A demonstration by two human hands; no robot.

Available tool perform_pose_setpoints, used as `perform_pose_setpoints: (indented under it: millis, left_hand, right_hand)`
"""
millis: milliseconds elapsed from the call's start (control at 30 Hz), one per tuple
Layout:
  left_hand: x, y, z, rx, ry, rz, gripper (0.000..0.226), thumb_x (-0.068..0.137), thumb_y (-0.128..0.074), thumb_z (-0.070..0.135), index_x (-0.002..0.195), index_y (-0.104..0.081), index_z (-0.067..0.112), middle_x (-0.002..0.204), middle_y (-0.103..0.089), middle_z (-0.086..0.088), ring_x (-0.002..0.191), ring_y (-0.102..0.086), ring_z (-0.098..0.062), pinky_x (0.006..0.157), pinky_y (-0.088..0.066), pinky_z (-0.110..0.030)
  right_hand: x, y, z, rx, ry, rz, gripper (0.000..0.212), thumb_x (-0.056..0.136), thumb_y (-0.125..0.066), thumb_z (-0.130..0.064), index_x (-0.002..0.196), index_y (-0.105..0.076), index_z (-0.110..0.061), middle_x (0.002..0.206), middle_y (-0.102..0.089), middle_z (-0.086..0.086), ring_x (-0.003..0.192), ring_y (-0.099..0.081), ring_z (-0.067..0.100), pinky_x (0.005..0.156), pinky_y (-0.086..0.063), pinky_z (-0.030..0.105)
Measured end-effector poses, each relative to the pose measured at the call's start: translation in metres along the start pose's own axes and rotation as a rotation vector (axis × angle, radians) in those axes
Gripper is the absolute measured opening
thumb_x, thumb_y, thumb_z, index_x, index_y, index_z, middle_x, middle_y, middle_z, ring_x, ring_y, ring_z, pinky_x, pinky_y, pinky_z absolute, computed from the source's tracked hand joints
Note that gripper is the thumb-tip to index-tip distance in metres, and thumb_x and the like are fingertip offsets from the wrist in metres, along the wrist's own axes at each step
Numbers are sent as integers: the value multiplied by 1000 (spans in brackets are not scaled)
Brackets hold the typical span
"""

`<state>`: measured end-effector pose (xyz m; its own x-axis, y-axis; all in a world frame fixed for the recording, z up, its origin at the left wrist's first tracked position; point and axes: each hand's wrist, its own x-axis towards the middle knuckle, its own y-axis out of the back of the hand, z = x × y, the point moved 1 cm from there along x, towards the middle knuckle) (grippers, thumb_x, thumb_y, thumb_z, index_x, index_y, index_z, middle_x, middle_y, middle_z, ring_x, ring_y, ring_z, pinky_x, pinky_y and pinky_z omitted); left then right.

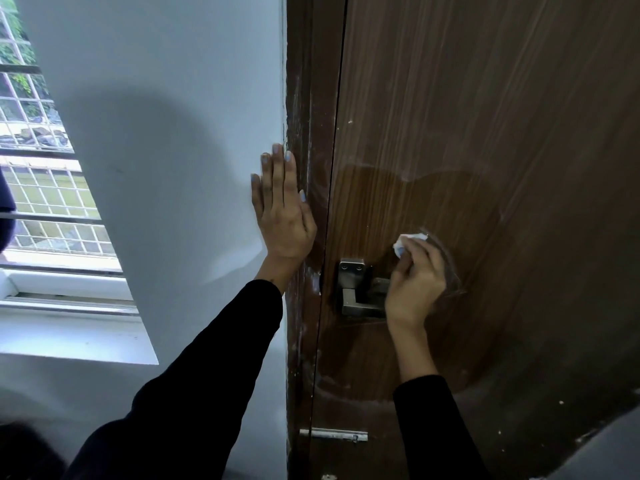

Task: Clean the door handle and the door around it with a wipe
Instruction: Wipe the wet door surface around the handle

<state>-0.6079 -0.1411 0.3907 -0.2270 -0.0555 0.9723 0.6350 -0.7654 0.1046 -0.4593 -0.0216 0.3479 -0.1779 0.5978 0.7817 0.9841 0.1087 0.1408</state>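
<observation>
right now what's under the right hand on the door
A crumpled white wipe shows above the right hand, pressed on the door. The hand covers the handle's lever end.

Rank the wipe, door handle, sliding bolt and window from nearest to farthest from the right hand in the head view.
1. Wipe: held at the fingertips of the right hand, pressed on the door.
2. Door handle: just left of the hand, partly hidden behind it.
3. Sliding bolt: lower down, across the door edge.
4. Window: far left, beyond the wall.
</observation>
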Motion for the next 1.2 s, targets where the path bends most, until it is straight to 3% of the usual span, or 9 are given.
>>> perform_pose_setpoints:
  millis: [167,333,400,533,633,733,900,1100,1200]
  left_hand:
    - [0,0,0,-1,-4,1,54,96,-34,15,147,-24,5,153,-31,-19,144,-22,-31,121,-4,-37]
    - [0,1,1,6,0,-2,54,95,-36,15,147,-24,4,153,-31,-20,144,-22,-32,120,-4,-37]
    - [0,0,0,5,1,-3,55,95,-36,15,147,-24,5,153,-31,-19,144,-22,-32,120,-4,-37]
    - [1,0,0,8,6,-4,54,96,-34,17,148,-22,7,153,-32,-19,144,-22,-31,121,-2,-36]
    - [0,0,0,13,0,-8,53,97,-32,18,147,-24,6,153,-32,-19,144,-23,-32,120,-4,-38]
    - [0,0,1,6,-1,-4,52,97,-29,18,147,-25,5,152,-32,-20,144,-25,-33,120,-5,-38]
    - [0,1,1,5,6,-6,53,96,-34,15,147,-26,3,152,-32,-20,144,-23,-32,120,-4,-37]
    - [-3,0,-1,10,1,-10,53,96,-33,17,147,-26,4,152,-32,-19,144,-23,-32,120,-4,-38]
    - [-3,-2,-2,8,0,-19,53,97,-29,20,148,-22,7,153,-30,-18,145,-21,-31,121,-5,-39]
  right_hand:
    - [-15,2,10,-57,138,-170,31,76,-63,12,105,-67,1,109,-62,17,104,-58,29,95,-47,37]
    - [1,8,16,-41,-43,28,35,82,-57,10,117,-60,2,120,-55,20,112,-53,29,100,-41,34]
    - [1,1,4,-53,22,-20,41,84,-54,9,124,-55,1,126,-50,21,118,-47,28,104,-36,31]
    - [-22,-3,7,-105,103,-193,48,80,-57,11,126,-52,2,129,-47,23,121,-45,33,103,-40,43]
    - [-19,4,19,-105,-42,-102,46,83,-53,5,128,-50,-1,132,-43,20,123,-42,30,103,-40,44]
    - [-3,1,9,-95,-22,-29,47,86,-49,1,133,-45,-1,135,-41,20,125,-40,28,107,-35,36]
    - [-13,-4,2,-128,206,-190,41,77,-60,12,117,-60,3,120,-56,21,112,-52,33,100,-40,36]
    - [17,9,2,63,-73,96,22,83,-59,6,103,-68,1,107,-63,19,100,-60,29,90,-50,37]
    - [24,-3,-20,100,80,58,24,82,-58,9,103,-68,2,106,-63,20,99,-59,27,91,-46,28]
